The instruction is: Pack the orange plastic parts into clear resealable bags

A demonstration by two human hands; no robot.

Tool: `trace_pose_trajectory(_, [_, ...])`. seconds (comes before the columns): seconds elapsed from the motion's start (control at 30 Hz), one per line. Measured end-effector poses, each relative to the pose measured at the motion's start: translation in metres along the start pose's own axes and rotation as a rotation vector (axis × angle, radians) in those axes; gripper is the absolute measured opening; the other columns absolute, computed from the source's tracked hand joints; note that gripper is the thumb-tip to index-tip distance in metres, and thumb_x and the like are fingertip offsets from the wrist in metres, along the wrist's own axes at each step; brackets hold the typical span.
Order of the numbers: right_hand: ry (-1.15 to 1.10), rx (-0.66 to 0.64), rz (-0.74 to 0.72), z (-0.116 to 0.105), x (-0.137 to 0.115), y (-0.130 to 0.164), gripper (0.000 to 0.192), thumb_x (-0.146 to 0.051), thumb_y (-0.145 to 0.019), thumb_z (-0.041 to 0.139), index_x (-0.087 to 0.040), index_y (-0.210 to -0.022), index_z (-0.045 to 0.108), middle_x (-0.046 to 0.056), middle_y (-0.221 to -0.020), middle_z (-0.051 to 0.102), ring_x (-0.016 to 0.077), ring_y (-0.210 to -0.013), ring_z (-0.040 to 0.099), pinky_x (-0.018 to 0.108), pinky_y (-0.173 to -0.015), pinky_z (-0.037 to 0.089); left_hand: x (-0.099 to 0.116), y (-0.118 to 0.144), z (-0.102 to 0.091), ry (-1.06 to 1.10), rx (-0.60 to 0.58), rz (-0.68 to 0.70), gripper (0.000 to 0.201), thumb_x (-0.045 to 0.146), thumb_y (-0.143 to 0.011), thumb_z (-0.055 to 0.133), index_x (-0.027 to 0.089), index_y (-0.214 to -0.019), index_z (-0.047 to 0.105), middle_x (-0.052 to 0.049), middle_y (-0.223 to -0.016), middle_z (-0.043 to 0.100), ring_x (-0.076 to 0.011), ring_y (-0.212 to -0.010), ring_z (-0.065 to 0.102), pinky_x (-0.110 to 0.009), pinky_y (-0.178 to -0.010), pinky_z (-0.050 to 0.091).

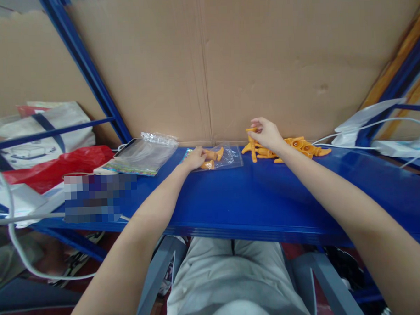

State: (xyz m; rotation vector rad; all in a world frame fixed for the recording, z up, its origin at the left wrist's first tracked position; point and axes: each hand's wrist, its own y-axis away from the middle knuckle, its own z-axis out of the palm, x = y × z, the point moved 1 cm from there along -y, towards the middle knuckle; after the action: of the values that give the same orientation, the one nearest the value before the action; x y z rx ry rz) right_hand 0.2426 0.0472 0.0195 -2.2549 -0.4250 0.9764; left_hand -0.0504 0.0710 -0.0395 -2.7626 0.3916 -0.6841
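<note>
My left hand is closed at the near left part of a clear plastic bag that lies flat on the blue table. A few orange plastic pieces lie on or inside this bag beside my fingers; I cannot tell which. Between thumb and fingertips, my right hand pinches a boot-shaped orange plastic piece, held upright at the left end of the pile. That pile of orange pieces, some with round hollow ends, spreads under and beyond my right wrist.
Left of the bag lies a stack of clear bags with coloured edges. Further left are a red plastic bag, a cloth tote and a white cable. A cardboard wall closes off the back of the blue table.
</note>
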Motion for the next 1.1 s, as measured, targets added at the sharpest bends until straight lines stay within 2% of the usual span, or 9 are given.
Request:
trace_pose_trajectory(0.13, [-0.198, -0.099, 0.047, 0.011, -0.011, 0.008, 0.046, -0.02, -0.07, 0.074, -0.019, -0.114, 0.061, 0.009, -0.109, 0.068, 0.0218, -0.093, 0.069, 0.041, -0.086, 0.059, 0.003, 0.002, -0.002, 0.0, -0.007, -0.005, 0.011, 0.018, -0.088, 0.048, 0.018, -0.091, 0.058, -0.011, -0.113, 0.066, -0.0239, -0.112, 0.061, -0.035, -0.101, 0.044])
trace_pose_trajectory(0.27, [-0.275, -0.248, 0.083, 0.023, -0.025, 0.017, 0.044, -0.015, -0.069, 0.075, -0.016, -0.11, 0.06, 0.009, -0.105, 0.069, 0.0191, -0.094, 0.069, 0.038, -0.087, 0.059, 0.004, 0.002, -0.002, -0.032, -0.014, 0.01, 0.011, 0.018, -0.088, 0.048, 0.018, -0.091, 0.058, -0.011, -0.113, 0.066, -0.0232, -0.111, 0.061, -0.034, -0.101, 0.044])
trace_pose_trajectory(0.47, [-0.169, -0.366, 0.061, 0.039, -0.031, 0.02, 0.034, -0.012, -0.071, 0.074, -0.015, -0.103, 0.064, 0.01, -0.101, 0.072, 0.0184, -0.092, 0.069, 0.035, -0.087, 0.058, -0.001, -0.002, 0.002, -0.043, 0.001, 0.009, 0.01, 0.018, -0.088, 0.049, 0.018, -0.091, 0.059, -0.011, -0.113, 0.066, -0.0239, -0.113, 0.061, -0.034, -0.101, 0.045])
trace_pose_trajectory(0.67, [0.066, -0.518, 0.064, 0.051, -0.026, 0.029, 0.022, -0.005, -0.071, 0.07, -0.014, -0.091, 0.065, 0.007, -0.091, 0.074, 0.0163, -0.083, 0.07, 0.027, -0.077, 0.056, 0.0, -0.002, 0.002, -0.03, -0.014, -0.007, 0.011, 0.018, -0.089, 0.049, 0.018, -0.092, 0.06, -0.012, -0.116, 0.066, -0.0242, -0.117, 0.059, -0.033, -0.103, 0.042])
trace_pose_trajectory(0.77, [0.128, -0.561, 0.011, 0.048, -0.029, 0.03, 0.013, -0.008, -0.075, 0.067, -0.015, -0.086, 0.067, 0.006, -0.09, 0.074, 0.0157, -0.083, 0.07, 0.026, -0.079, 0.055, 0.0, -0.002, 0.002, -0.039, -0.021, -0.01, 0.012, 0.017, -0.089, 0.048, 0.017, -0.093, 0.06, -0.012, -0.117, 0.066, -0.0244, -0.117, 0.059, -0.034, -0.104, 0.042])
trace_pose_trajectory(0.93, [0.355, -0.591, -0.04, 0.03, -0.028, 0.024, 0.016, -0.014, -0.077, 0.068, -0.015, -0.093, 0.072, 0.006, -0.094, 0.075, 0.0175, -0.084, 0.069, 0.026, -0.077, 0.052, 0.0, -0.002, 0.002, -0.018, -0.01, 0.005, 0.016, 0.017, -0.088, 0.049, 0.016, -0.096, 0.062, -0.012, -0.117, 0.066, -0.0236, -0.119, 0.058, -0.032, -0.106, 0.041])
trace_pose_trajectory(1.1, [0.588, -0.725, -0.051, 0.01, -0.015, 0.027, 0.015, -0.02, -0.075, 0.071, -0.017, -0.089, 0.076, 0.005, -0.09, 0.075, 0.0204, -0.084, 0.069, 0.028, -0.076, 0.05, 0.0, -0.002, 0.003, -0.031, -0.012, 0.006, 0.02, 0.018, -0.089, 0.047, 0.015, -0.101, 0.062, -0.012, -0.118, 0.066, -0.0234, -0.118, 0.059, -0.032, -0.105, 0.042])
